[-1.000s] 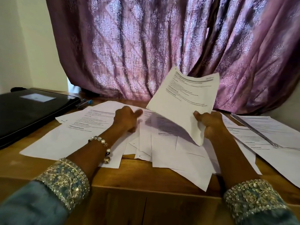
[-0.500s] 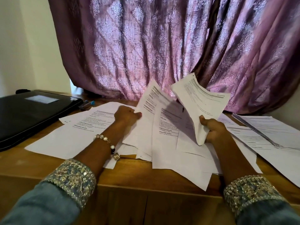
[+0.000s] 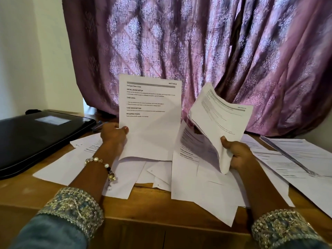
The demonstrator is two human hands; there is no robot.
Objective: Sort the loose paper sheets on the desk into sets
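**Thin sheets in both hands, loose pile beneath**

Nearest me, loose paper sheets (image 3: 195, 186) overlap on the wooden desk (image 3: 143, 209), some hanging over its front edge. They look light and floppy, so I'd slide one free and pinch it at an edge. My right hand (image 3: 235, 155) grips a curling sheaf (image 3: 221, 119) at its lower corner. My left hand (image 3: 114, 133) pinches a single printed sheet (image 3: 152, 123) upright by its side edge. Beyond it, a closed laptop (image 3: 36, 135) and the curtain (image 3: 179, 42).
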